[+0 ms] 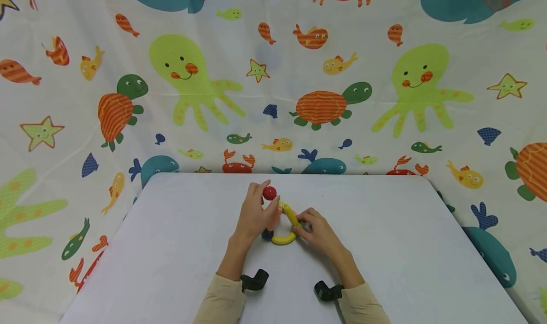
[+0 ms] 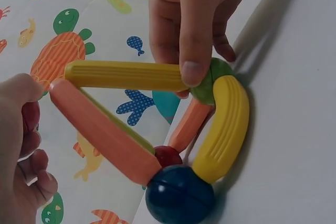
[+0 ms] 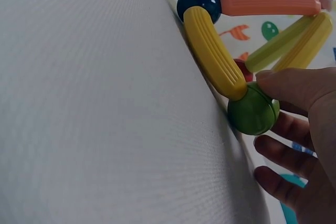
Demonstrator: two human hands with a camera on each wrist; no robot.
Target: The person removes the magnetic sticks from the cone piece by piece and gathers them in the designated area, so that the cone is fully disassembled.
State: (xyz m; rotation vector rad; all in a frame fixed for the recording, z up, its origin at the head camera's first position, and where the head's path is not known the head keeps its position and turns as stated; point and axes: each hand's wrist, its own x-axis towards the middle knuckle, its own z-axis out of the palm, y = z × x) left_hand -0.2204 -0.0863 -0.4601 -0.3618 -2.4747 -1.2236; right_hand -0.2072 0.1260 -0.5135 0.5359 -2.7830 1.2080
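A toy frame of ribbed sticks and balls stands on the table, its slanting sticks meeting near the top. My left hand pinches a loose-looking red ball between thumb and fingers, close beside that peak. At the lower right of the frame, my right hand grips a green ball with thumb and fingers. A curved yellow stick joins the green ball to a dark blue ball. From the blue ball rises a salmon stick; a straight yellow stick slants up from the green ball. Another red ball sits at the back.
The white table extends around both hands. Behind its far edge hangs a curtain printed with sea animals. Black wrist cameras, one on the left wrist and one on the right wrist, stick out inward over the tabletop.
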